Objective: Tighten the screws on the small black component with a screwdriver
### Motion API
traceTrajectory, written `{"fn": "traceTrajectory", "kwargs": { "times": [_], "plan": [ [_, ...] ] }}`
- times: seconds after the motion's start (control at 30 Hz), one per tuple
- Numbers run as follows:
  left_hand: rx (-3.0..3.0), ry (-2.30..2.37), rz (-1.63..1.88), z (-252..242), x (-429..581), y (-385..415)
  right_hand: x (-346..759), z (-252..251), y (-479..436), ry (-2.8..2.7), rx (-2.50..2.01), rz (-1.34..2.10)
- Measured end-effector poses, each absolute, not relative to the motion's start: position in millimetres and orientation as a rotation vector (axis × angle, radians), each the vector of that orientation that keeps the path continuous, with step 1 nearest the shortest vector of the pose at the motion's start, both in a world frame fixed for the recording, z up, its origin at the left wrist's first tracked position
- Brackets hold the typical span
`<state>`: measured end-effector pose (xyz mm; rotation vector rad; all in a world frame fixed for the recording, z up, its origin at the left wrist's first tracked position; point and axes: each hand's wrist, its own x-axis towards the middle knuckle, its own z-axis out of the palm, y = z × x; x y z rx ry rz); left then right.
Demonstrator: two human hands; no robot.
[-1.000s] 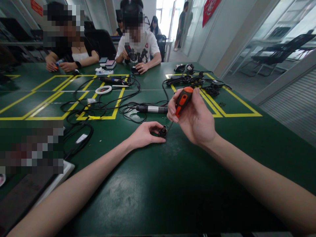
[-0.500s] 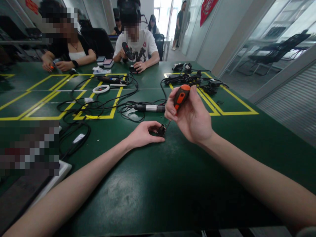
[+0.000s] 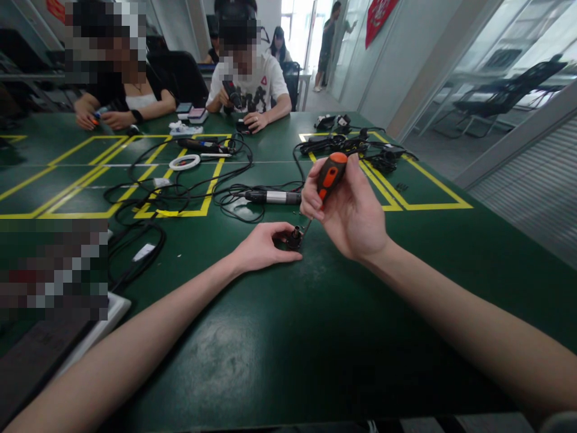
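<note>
My right hand is wrapped around the black and orange handle of a screwdriver, which leans with its thin shaft pointing down to the left. The shaft's tip reaches the side of a small black part with a short upright cylinder; whether it sits in a screw is too small to tell. On the green table, my left hand grips that small black part between thumb and fingers. The fingers' far side is partly hidden behind the part.
Just beyond my hands lies a black and silver pen-like electric tool with looped cables. A cable heap sits at the back right, a white ring farther left. Two people work across the table; a pale-edged tray-like object is at left.
My hands, the screwdriver and the small black part stay almost in place. Across the table, the person at left has shifted their head and hands slightly.
</note>
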<state>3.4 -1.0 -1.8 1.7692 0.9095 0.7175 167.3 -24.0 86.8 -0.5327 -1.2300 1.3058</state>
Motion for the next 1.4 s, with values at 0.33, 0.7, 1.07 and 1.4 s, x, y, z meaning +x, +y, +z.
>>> {"fn": "traceTrajectory", "kwargs": {
  "times": [0.33, 0.7, 1.07, 1.4],
  "plan": [
    [1.729, 0.933, 0.776, -2.0, 3.9, -1.8, 166.6, 87.7, -23.5, -1.230, -0.544, 1.317],
    [1.847, 0.947, 0.791, -0.7, 3.2, -4.7, 165.8, 87.7, -25.1, -1.195, -0.561, 1.292],
    [2.155, 1.021, 0.797, -0.9, 3.6, -5.1, 165.9, 89.7, -24.6, -1.236, -0.580, 1.292],
    [2.189, 1.032, 0.804, 0.5, 1.9, -5.8, 166.4, 88.4, -26.1, -1.209, -0.541, 1.311]
  ]
}}
